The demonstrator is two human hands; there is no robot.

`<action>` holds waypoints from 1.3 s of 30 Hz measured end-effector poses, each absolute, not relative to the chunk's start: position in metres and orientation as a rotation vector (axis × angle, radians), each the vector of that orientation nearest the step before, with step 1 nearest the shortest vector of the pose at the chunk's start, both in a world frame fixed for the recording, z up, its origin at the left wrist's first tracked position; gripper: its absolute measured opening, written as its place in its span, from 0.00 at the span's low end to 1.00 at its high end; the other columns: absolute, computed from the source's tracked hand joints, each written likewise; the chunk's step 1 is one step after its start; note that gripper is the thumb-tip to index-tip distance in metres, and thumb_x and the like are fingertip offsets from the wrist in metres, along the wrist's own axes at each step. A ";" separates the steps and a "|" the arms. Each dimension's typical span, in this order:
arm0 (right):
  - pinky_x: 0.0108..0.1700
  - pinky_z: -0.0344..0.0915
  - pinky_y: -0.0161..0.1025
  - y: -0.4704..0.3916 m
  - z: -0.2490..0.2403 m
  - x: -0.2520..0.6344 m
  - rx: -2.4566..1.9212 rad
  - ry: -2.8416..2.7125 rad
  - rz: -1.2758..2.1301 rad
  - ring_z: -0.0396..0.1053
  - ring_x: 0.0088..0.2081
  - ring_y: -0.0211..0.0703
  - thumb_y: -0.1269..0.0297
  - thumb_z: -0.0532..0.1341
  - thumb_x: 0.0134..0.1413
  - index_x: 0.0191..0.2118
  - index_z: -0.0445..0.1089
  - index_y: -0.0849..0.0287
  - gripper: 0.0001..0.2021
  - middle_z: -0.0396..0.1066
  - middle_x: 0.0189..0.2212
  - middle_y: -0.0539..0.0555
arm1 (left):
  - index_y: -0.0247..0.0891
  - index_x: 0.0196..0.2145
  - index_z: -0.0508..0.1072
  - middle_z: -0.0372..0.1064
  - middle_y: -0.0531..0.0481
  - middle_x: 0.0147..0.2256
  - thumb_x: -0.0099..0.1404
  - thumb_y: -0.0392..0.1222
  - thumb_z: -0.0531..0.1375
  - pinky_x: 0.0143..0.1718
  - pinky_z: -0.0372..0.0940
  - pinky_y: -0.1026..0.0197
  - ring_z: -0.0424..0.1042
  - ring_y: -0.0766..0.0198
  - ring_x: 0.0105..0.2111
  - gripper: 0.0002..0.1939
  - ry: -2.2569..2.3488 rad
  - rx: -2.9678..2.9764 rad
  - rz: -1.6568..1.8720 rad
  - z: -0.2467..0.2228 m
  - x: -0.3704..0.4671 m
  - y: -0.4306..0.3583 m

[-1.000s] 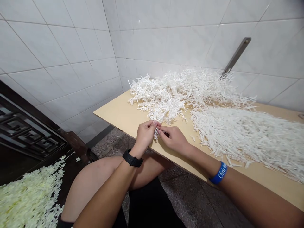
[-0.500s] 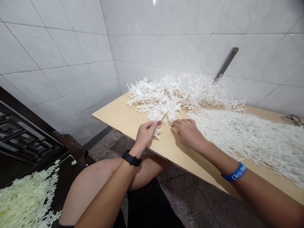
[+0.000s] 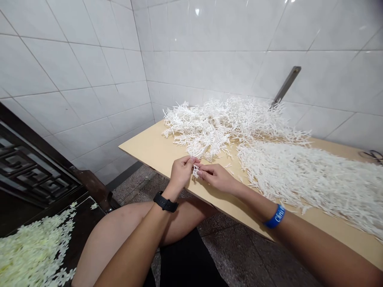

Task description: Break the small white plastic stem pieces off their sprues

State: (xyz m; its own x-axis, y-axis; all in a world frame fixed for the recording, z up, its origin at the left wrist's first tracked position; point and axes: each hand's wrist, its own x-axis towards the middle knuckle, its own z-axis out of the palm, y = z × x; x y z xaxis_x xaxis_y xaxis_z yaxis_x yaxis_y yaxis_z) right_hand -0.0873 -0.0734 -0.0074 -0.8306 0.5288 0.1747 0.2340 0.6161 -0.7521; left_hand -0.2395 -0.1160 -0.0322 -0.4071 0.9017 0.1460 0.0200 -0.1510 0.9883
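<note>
A small white branched sprig hangs between my two hands, over the near edge of the wooden board. My left hand pinches its top between thumb and fingers. From the right, my right hand closes its fingertips on the side of the same sprig. Just beyond my hands lies a loose, tangled pile of white branched sprigs. A flatter, wide spread of white pieces covers the board to the right.
The light wooden board meets a tiled wall. A metal bracket rises behind the pile. Pale yellow-green flowers lie on a dark wooden seat at lower left. A dark cord lies at the far right.
My right hand has moved left and closed on the sprig in my left hand. The view has shifted slightly upward.
</note>
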 end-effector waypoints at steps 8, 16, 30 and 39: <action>0.35 0.60 0.40 -0.072 0.001 -0.033 -0.896 -2.776 0.205 0.70 0.36 0.47 0.71 0.52 0.60 0.36 0.74 0.58 0.13 0.75 0.35 0.56 | 0.32 0.31 0.78 0.78 0.41 0.31 0.61 0.48 0.60 0.43 0.68 0.55 0.76 0.55 0.38 0.15 1.328 1.054 1.674 -0.025 -0.236 -0.116; 0.35 0.62 0.41 -0.067 0.013 -0.047 -1.053 -2.627 0.391 0.70 0.36 0.46 0.68 0.52 0.60 0.42 0.73 0.60 0.12 0.75 0.37 0.58 | 0.30 0.38 0.79 0.78 0.37 0.41 0.61 0.49 0.61 0.53 0.62 0.51 0.74 0.52 0.46 0.17 1.211 1.076 1.618 -0.024 -0.237 -0.119; 0.30 0.53 0.36 -0.116 0.000 -0.070 -0.762 -2.663 0.742 0.62 0.25 0.39 0.66 0.52 0.60 0.22 0.63 0.58 0.15 0.67 0.21 0.51 | 0.35 0.25 0.70 0.60 0.58 0.14 0.63 0.46 0.57 0.30 0.66 0.63 0.62 0.72 0.16 0.14 1.347 0.879 1.795 -0.034 -0.242 -0.110; 0.33 0.60 0.38 -0.075 0.011 -0.027 -1.169 -2.509 0.714 0.69 0.29 0.43 0.67 0.53 0.57 0.39 0.72 0.58 0.10 0.75 0.28 0.53 | 0.31 0.32 0.76 0.73 0.46 0.26 0.61 0.49 0.60 0.30 0.65 0.62 0.71 0.66 0.25 0.16 1.282 1.046 1.636 -0.029 -0.241 -0.118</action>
